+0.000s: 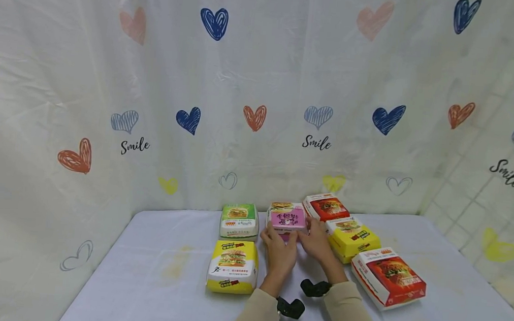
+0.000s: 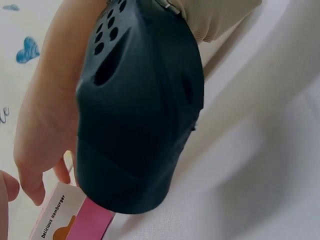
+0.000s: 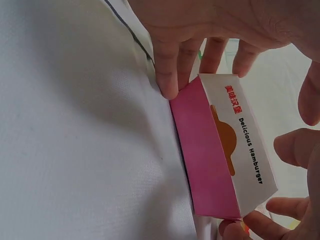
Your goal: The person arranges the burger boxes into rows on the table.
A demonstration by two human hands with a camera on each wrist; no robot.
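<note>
A pink-and-white hamburger box (image 1: 287,218) rests near the back of the table, between the two hands. My left hand (image 1: 281,258) is at its left end. Four nearly straight fingers lie along that side in the right wrist view, where the box's front (image 3: 207,150) faces the camera. At the opposite end, fingertips of my right hand (image 1: 320,245) touch the box. Both thumbs stand out from its front. A black wrist device (image 2: 140,115) covers part of the right hand in the left wrist view.
To the left stand a green box (image 1: 240,215) and a yellow-and-white box (image 1: 232,268). On the right are a red box (image 1: 326,206) at the back, a yellow box (image 1: 353,238) by the right hand, and another red box (image 1: 391,277) nearer the front. A patterned curtain (image 1: 246,78) hangs behind.
</note>
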